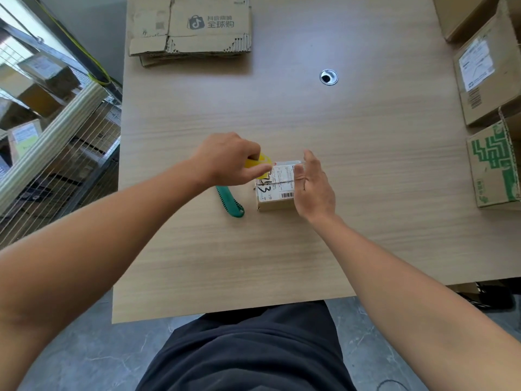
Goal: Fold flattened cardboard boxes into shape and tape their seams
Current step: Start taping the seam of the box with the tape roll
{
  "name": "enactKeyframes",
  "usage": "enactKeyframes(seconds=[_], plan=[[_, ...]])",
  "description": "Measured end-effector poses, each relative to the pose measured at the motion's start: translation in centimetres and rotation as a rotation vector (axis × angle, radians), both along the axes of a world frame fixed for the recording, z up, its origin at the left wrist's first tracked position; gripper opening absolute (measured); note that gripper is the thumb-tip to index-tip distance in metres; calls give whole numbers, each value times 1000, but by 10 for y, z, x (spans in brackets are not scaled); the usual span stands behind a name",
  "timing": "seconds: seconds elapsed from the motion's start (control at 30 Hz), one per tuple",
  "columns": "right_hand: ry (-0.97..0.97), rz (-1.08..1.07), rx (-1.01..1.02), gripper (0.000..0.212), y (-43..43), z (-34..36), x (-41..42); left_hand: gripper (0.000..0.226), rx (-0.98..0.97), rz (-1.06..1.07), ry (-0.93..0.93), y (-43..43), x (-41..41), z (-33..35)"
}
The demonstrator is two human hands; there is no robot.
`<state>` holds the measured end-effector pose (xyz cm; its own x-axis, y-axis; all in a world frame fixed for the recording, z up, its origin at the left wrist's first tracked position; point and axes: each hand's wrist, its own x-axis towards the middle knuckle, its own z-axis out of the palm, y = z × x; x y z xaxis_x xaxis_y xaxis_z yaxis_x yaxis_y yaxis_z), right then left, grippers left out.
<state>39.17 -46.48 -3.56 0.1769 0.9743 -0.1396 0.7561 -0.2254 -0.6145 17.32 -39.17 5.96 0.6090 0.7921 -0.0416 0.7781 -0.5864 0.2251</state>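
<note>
A small folded cardboard box (275, 187) with a white shipping label and black marker scrawl stands in the middle of the wooden table (282, 249). My left hand (228, 159) grips a yellow tape dispenser (258, 162) at the box's far left corner. My right hand (313, 184) rests flat against the box's right side, fingers straight. A clear strip of tape seems to run across the box's far edge. A green utility knife (229, 201) lies on the table just left of the box.
A stack of flattened cardboard boxes (189, 26) lies at the table's far left. Assembled boxes (490, 80) and a green-printed box (493, 165) line the right edge. A cable grommet (328, 77) sits in the tabletop. A wire rack (56, 153) stands left of the table.
</note>
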Motion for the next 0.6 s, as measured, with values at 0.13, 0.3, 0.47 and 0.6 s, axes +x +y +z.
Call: enactKeyframes(seconds=[0.13, 0.3, 0.47, 0.6], plan=[[-29, 13, -65, 59, 4, -2, -2, 49, -106, 51, 66, -5, -8, 9], [-124, 67, -64, 61, 5, -1, 0, 49, -501, 269, 59, -19, -24, 10], [-109, 121, -72, 67, 6, -2, 3, 35, -477, 429, 22, -54, -27, -15], [-97, 142, -40, 63, 8, -4, 5, 38, -404, 499, 10, -60, -30, -25]])
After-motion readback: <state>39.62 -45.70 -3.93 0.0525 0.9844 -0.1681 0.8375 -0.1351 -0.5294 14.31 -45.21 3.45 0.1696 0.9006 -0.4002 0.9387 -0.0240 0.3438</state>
